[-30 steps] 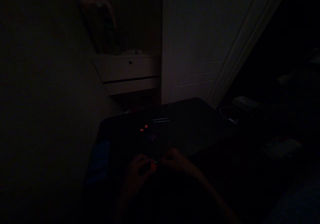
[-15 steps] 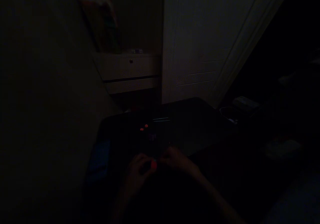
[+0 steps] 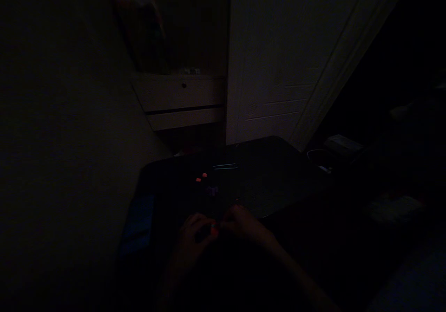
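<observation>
Left hand [image 3: 195,237]: I pinch a small orange piece [image 3: 213,229], lower centre.
Right hand [image 3: 244,224]: my fingertips meet it too.
Desk [image 3: 272,182]: dark.

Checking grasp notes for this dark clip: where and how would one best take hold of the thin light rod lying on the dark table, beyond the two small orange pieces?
Likely at mid-length, pinched from above across its width. The thin rod lies flat on the dark table, running left to right, nothing touching it; the orange pieces sit apart, nearer the hands. Finer shape is too dark to tell.
</observation>
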Demonstrator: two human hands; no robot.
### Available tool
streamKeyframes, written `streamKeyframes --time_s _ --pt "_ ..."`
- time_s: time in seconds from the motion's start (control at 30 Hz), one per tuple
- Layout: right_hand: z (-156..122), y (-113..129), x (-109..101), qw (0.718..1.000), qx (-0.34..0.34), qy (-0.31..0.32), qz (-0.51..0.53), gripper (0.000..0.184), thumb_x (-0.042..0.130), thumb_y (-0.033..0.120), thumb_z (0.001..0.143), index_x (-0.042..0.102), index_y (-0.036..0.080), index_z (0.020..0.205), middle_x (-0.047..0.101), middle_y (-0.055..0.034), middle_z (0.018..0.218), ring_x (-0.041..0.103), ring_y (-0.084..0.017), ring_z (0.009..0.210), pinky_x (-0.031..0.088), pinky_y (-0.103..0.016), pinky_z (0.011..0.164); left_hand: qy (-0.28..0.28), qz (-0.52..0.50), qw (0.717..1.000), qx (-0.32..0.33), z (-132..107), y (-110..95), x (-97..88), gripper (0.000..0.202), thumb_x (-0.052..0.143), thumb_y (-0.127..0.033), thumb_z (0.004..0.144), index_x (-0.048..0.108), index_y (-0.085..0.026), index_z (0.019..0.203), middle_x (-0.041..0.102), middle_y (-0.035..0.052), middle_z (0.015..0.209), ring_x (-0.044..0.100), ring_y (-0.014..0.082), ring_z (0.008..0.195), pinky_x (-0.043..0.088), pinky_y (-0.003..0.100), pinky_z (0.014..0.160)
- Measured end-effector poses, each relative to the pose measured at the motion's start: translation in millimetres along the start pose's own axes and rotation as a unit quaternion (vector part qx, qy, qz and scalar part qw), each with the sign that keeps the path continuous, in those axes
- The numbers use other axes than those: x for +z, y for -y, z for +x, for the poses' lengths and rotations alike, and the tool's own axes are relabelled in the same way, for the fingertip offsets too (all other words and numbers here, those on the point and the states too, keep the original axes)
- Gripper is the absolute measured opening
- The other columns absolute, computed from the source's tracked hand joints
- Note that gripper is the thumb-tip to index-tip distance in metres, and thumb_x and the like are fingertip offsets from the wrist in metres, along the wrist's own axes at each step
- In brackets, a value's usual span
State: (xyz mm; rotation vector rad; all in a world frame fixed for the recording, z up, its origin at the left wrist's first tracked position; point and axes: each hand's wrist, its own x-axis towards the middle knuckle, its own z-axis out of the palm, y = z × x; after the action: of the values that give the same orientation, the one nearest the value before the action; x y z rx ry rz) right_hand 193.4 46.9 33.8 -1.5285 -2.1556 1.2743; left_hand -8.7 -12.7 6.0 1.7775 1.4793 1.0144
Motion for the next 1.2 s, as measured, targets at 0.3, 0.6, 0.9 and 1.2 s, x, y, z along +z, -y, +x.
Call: streamKeyframes --time_s 0.3,0.6,0.9,1.2 --pt "3.5 -5.4 1.4 0.999 -0.018 0.007 0.034 0.022 0.069 0.023 0.089 0.077 0.012 0.072 0.062 0.0032 0.062 0.049 -0.01 0.057 0.031 -0.022 0.052 0.006 -0.014 1.0 -0.016 1.8 -0.3 -1.6 0.021 0.082 -0.033 0.077 0.082 -0.027 0.096 0.076 0.0059 0.1 0.071 0.0268 0.096 0.057 0.04 0.087" --pt "11.3 -5.8 0.4 0.998 -0.015 0.028 0.049 0.019 0.071 0.02 0.086 0.075 0.012 0.069 0.057 0.0047 0.059 0.048 -0.009 0.058 0.03 -0.022 0.053 0.003 0.042 0.999 0.012 3.7 -2.9 -0.4 0.014 0.079 -0.028 0.076 0.076 -0.025 0.09 0.073 0.0038 0.091 0.069 0.0244 0.087 0.056 0.036 0.079" --pt "15.1 0.9 -14.4 0.995 0.003 0.091 0.046 0.026 0.071 0.023 0.087 0.072 0.013 0.063 0.054 0.0064 0.052 0.043 -0.008 0.049 0.028 -0.022 0.049 0.029 0.1 0.994 0.036 10.1 -9.8 0.0 0.013 0.077 -0.024 0.077 0.074 -0.026 0.09 0.076 0.0025 0.097 0.07 0.0258 0.096 0.055 0.039 0.085" --pt "14.2 -0.6 -14.7 0.995 -0.027 0.088 0.047 0.026 0.07 0.023 0.087 0.071 0.013 0.064 0.055 0.0061 0.054 0.043 -0.008 0.052 0.03 -0.021 0.051 0.023 0.083 0.996 0.039 8.5 -8.3 -0.3 0.013 0.076 -0.025 0.077 0.075 -0.027 0.09 0.077 0.0033 0.097 0.07 0.0263 0.097 0.056 0.039 0.086"
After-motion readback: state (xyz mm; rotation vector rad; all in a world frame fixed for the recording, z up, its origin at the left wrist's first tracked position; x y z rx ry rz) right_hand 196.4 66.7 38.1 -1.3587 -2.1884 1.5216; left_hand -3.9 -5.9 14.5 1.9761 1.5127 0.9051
